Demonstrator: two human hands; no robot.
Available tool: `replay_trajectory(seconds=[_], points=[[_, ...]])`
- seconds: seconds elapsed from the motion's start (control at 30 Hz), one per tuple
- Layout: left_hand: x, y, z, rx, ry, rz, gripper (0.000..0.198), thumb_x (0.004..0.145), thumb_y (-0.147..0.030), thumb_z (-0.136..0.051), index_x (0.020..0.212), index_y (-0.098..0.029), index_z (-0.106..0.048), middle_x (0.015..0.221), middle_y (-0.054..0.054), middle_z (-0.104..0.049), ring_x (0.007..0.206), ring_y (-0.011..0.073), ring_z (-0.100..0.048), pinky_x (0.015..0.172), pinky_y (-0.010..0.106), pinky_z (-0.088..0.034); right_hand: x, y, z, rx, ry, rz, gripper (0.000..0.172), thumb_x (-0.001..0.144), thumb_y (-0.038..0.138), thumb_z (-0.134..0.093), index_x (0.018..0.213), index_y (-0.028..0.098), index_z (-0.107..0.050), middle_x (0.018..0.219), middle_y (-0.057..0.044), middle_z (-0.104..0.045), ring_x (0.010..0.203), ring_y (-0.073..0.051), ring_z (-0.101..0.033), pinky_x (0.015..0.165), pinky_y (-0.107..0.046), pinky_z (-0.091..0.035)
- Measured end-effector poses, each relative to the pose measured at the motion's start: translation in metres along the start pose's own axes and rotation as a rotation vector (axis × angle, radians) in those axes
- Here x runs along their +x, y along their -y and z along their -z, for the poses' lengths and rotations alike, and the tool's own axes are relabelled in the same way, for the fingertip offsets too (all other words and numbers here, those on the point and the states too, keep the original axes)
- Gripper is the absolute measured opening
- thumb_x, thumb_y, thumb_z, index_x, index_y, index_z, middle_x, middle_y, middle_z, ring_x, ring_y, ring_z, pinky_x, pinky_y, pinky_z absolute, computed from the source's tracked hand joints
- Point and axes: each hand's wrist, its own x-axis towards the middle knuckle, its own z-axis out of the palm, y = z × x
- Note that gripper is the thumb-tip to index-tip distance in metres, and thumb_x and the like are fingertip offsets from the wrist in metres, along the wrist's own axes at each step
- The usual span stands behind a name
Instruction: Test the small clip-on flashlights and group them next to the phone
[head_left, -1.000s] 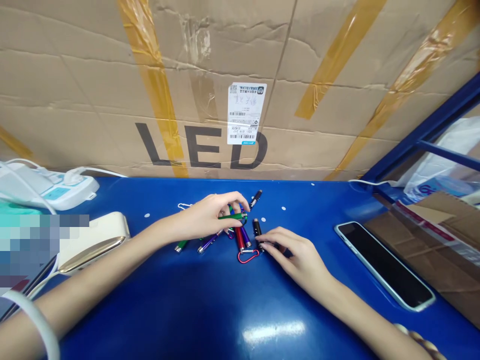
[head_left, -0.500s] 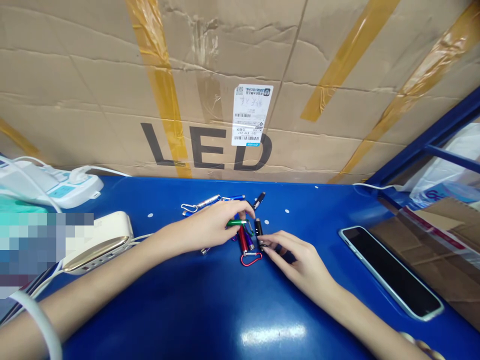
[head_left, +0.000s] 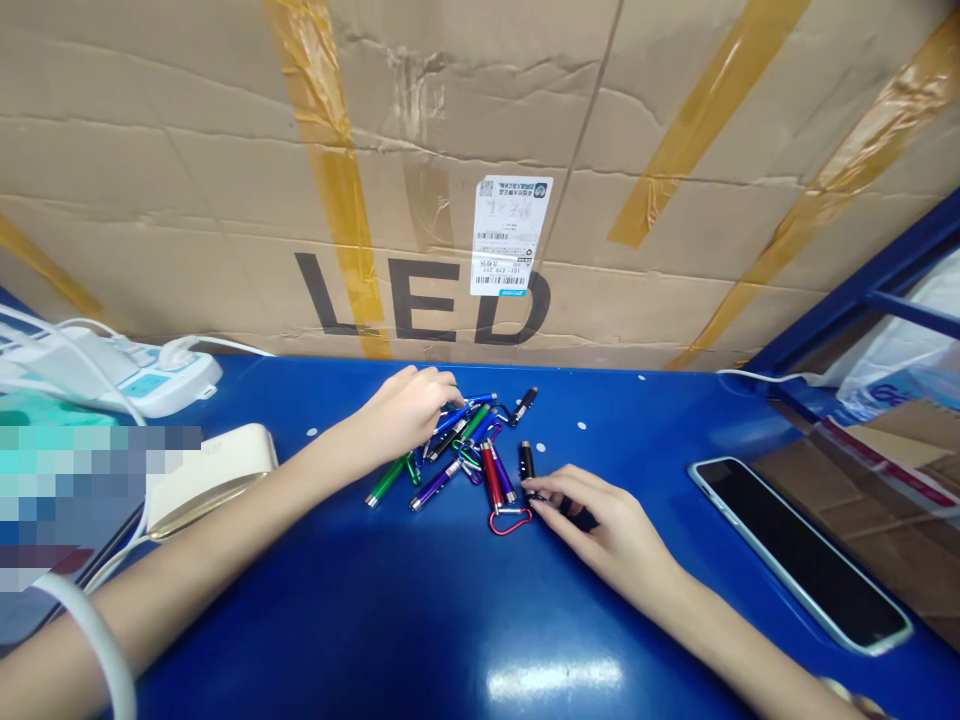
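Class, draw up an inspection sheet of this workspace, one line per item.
Surface: blue table, white spots, glare patch near front.
Job's things: keychain tubes piled mid-table, in green, purple, red, blue and black; red carabiner at front.
Clutter: phone right, cream case left.
Hands: left hand curled over pile; right hand beside black tube; any grip cannot be told.
Cables: white cable at power strip.
Surroundings: taped carton printed LED, blue frame, plastic bag.
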Motion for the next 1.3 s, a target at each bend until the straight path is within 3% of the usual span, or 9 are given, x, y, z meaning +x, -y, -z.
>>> replay_trajectory(seconds=[0.2, 0.3, 0.37, 0.5, 0.63, 0.73, 0.87, 1.0, 1.3], points=[[-0.001, 0.011, -0.008, 0.135, 0.096, 0.071, 0.069, 0.067, 0.012, -0.036, 0.128, -0.017, -0.048, 0.124, 0.012, -0.058, 0.11, 0.0282, -0.053, 0.084, 0.043, -0.041, 0.001, 0.0, 0.001, -0.018, 0.011, 0.012, 0.021, 0.09, 0.025, -0.049, 0.102, 0.02, -0.066, 0.085, -0.004, -0.066, 0.075, -0.014, -0.062, 0.063, -0.025, -0.05], [-0.004, 0.016, -0.01, 0.064, 0.16, 0.095, 0.078, 0.068, 0.012, -0.032, 0.139, -0.021, -0.034, 0.128, 0.011, -0.056, 0.111, 0.0261, -0.053, 0.083, 0.039, -0.043, 0.001, 0.0, 0.0, -0.029, 0.021, 0.018, 0.021, 0.09, 0.025, -0.049, 0.101, 0.021, -0.066, 0.084, -0.004, -0.066, 0.074, -0.014, -0.062, 0.062, -0.024, -0.051], [-0.004, 0.019, -0.01, -0.022, 0.154, 0.096, 0.073, 0.074, 0.007, -0.033, 0.141, -0.022, -0.03, 0.13, 0.011, -0.054, 0.114, 0.0244, -0.052, 0.086, 0.036, -0.044, 0.001, 0.0, 0.0, -0.033, 0.025, 0.017, 0.021, 0.09, 0.025, -0.049, 0.102, 0.022, -0.066, 0.084, -0.004, -0.066, 0.075, -0.014, -0.062, 0.062, -0.025, -0.051], [-0.001, 0.023, -0.007, -0.154, 0.082, 0.108, 0.053, 0.085, -0.007, -0.033, 0.135, -0.02, -0.039, 0.133, 0.011, -0.051, 0.118, 0.0235, -0.051, 0.093, 0.037, -0.042, 0.001, 0.0, 0.0, -0.035, 0.026, 0.018, 0.02, 0.09, 0.025, -0.05, 0.102, 0.022, -0.066, 0.084, -0.004, -0.065, 0.075, -0.014, -0.062, 0.063, -0.025, -0.051], [-0.002, 0.003, -0.003, -0.138, 0.041, 0.111, 0.041, 0.092, -0.026, -0.035, 0.13, -0.015, -0.046, 0.131, 0.014, -0.052, 0.12, 0.029, -0.048, 0.097, 0.048, -0.039, 0.001, -0.003, 0.0, -0.041, 0.028, 0.032, 0.018, 0.087, 0.027, -0.056, 0.101, 0.022, -0.066, 0.083, -0.004, -0.064, 0.074, -0.014, -0.061, 0.061, -0.024, -0.051], [-0.009, -0.032, -0.007, -0.192, 0.026, 0.006, 0.052, 0.09, -0.045, -0.043, 0.135, -0.018, -0.042, 0.145, 0.014, -0.037, 0.134, 0.0328, -0.031, 0.106, 0.053, -0.025, 0.001, -0.003, 0.0, -0.054, 0.01, -0.001, 0.021, 0.083, 0.032, -0.061, 0.101, 0.024, -0.066, 0.089, -0.004, -0.064, 0.072, -0.014, -0.061, 0.057, -0.023, -0.052], [-0.019, -0.066, -0.02, -0.359, 0.229, -0.194, 0.067, 0.088, -0.054, -0.042, 0.144, -0.025, -0.022, 0.154, 0.006, -0.017, 0.142, 0.0306, -0.006, 0.113, 0.054, -0.008, 0.0, -0.001, 0.002, -0.092, -0.017, -0.036, 0.026, 0.08, 0.034, -0.064, 0.104, 0.025, -0.064, 0.104, -0.006, -0.062, 0.084, -0.017, -0.063, 0.065, -0.026, -0.056], [-0.017, -0.061, -0.028, -0.28, 0.3, -0.066, 0.062, 0.092, -0.046, -0.038, 0.144, -0.016, -0.025, 0.153, 0.012, -0.018, 0.142, 0.0303, -0.003, 0.112, 0.057, -0.004, 0.001, 0.0, 0.003, -0.067, 0.012, -0.014, 0.016, 0.084, 0.029, -0.059, 0.097, 0.025, -0.067, 0.099, -0.005, -0.064, 0.087, -0.017, -0.064, 0.071, -0.027, -0.055], [-0.01, -0.046, -0.026, -0.316, 0.313, -0.039, 0.054, 0.092, -0.042, -0.04, 0.141, -0.024, -0.032, 0.152, 0.008, -0.02, 0.141, 0.0327, -0.004, 0.109, 0.062, -0.004, 0.003, -0.007, 0.002, -0.011, -0.013, -0.04, 0.015, 0.087, 0.026, -0.054, 0.089, 0.023, -0.068, 0.092, -0.004, -0.064, 0.079, -0.015, -0.063, 0.064, -0.025, -0.053]])
